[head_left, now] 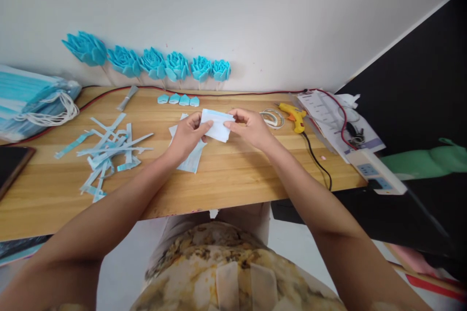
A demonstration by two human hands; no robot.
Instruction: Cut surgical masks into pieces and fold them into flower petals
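Both of my hands hold a small white and pale blue mask piece [218,124] just above the wooden table [233,170]. My left hand [188,134] pinches its left edge, fingers closed. My right hand [248,126] grips its right edge with thumb and fingers. Beneath my left hand lies another flat mask piece [190,161] on the table. Several small folded blue petals [178,99] sit in a row behind the hands.
Several blue fabric flowers [153,62] lean on the wall. Cut blue strips [107,148] lie scattered at left, by a bag of face masks [29,99]. A yellow glue gun [296,115], elastic loops [272,117], papers and a power strip [377,171] lie at right.
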